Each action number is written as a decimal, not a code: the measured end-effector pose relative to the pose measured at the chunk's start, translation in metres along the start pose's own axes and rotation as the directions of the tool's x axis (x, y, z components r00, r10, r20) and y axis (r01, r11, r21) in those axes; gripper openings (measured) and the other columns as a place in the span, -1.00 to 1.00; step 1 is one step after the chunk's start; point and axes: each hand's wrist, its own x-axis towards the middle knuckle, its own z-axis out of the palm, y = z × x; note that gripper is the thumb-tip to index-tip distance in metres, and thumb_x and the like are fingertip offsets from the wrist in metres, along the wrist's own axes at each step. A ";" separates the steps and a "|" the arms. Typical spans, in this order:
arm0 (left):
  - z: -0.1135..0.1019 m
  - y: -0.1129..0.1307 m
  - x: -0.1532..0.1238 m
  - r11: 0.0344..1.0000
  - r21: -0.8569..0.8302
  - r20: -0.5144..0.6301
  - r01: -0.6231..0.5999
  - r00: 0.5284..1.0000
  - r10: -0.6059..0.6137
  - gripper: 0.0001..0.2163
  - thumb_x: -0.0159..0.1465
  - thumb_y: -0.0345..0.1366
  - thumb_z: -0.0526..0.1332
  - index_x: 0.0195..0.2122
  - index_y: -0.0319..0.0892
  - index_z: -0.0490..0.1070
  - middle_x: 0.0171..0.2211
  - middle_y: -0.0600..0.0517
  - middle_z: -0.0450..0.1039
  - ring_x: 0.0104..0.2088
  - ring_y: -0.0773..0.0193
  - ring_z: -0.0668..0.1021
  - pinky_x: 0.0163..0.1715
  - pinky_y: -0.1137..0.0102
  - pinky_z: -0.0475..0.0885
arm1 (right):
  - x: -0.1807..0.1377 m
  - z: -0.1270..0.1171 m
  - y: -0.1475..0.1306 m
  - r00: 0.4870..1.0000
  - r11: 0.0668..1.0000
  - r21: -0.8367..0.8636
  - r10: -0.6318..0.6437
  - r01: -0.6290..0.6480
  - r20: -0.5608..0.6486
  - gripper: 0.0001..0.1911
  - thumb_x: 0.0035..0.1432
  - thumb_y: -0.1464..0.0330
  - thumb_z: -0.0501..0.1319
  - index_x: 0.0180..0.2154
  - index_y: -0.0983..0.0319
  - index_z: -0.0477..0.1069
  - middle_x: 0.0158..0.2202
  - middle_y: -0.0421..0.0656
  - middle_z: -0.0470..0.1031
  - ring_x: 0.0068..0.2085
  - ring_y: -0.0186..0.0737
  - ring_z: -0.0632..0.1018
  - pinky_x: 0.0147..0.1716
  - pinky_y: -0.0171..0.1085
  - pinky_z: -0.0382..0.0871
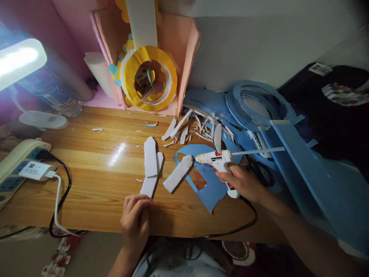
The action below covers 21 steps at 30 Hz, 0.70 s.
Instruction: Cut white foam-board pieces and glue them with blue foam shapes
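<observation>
In my right hand (238, 179) is a white hot glue gun (220, 159), with fingers wrapped round its handle and a clear glue stick (259, 151) poking out behind. Its nozzle touches or almost touches the upper end of a white foam strip (178, 175), which carries trails of glue. That strip lies partly over a cut blue sheet (211, 200). My left hand (135, 215) is closed at the lower end of another white strip (148, 186); its fingertips are partly hidden. Across this strip's upper part lies a second white piece (150, 157).
White foam scraps (201, 127) lie behind the glue gun. A peach box with a yellow ring (148, 79) stands at the back. Blue rings (262, 104) and blue boards (311, 169) crowd the right. A power strip (20, 165), cables and a lit lamp (21, 61) are left.
</observation>
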 end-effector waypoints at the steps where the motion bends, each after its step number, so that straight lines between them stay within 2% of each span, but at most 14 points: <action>1: 0.000 0.000 0.000 1.000 0.001 -0.003 -0.003 1.000 0.003 -0.77 0.22 -0.56 0.08 -0.42 -0.11 0.42 -0.42 0.03 0.43 -0.31 0.22 0.43 -0.31 0.33 0.34 | 0.001 0.000 0.000 1.000 1.000 0.014 0.007 -0.006 -0.010 -0.66 0.05 0.08 0.05 -0.56 0.17 0.27 -0.63 -0.23 0.38 -0.53 -0.23 0.43 -0.51 -0.28 0.26; 6: -0.001 -0.001 -0.001 1.000 0.001 -0.003 0.010 1.000 -0.010 -0.77 0.23 -0.55 0.07 -0.42 -0.10 0.42 -0.41 0.02 0.42 -0.30 0.20 0.43 -0.30 0.31 0.35 | 0.006 0.001 -0.002 0.997 0.999 0.016 0.047 -0.046 -0.057 -0.66 0.00 0.06 0.09 -0.55 0.19 0.30 -0.62 -0.23 0.37 -0.52 -0.23 0.42 -0.52 -0.28 0.26; 15: 0.000 0.000 0.000 1.000 0.004 -0.006 0.010 1.000 -0.010 -0.76 0.22 -0.57 0.08 -0.42 -0.11 0.42 -0.41 0.03 0.43 -0.30 0.21 0.43 -0.29 0.33 0.34 | 0.009 0.003 0.000 0.997 0.997 0.020 0.079 -0.079 -0.023 -0.66 0.02 0.06 0.08 -0.49 0.20 0.34 -0.56 -0.20 0.39 -0.48 -0.20 0.43 -0.49 -0.27 0.28; 21: 0.000 0.000 0.000 1.000 -0.001 -0.015 0.013 1.000 -0.013 -0.77 0.22 -0.56 0.08 -0.43 -0.11 0.42 -0.42 0.03 0.43 -0.30 0.21 0.43 -0.28 0.32 0.34 | -0.006 -0.002 -0.005 0.999 1.000 -0.020 -0.003 0.002 -0.040 -0.65 0.04 0.05 0.06 -0.58 0.16 0.22 -0.62 -0.23 0.34 -0.51 -0.22 0.39 -0.50 -0.27 0.24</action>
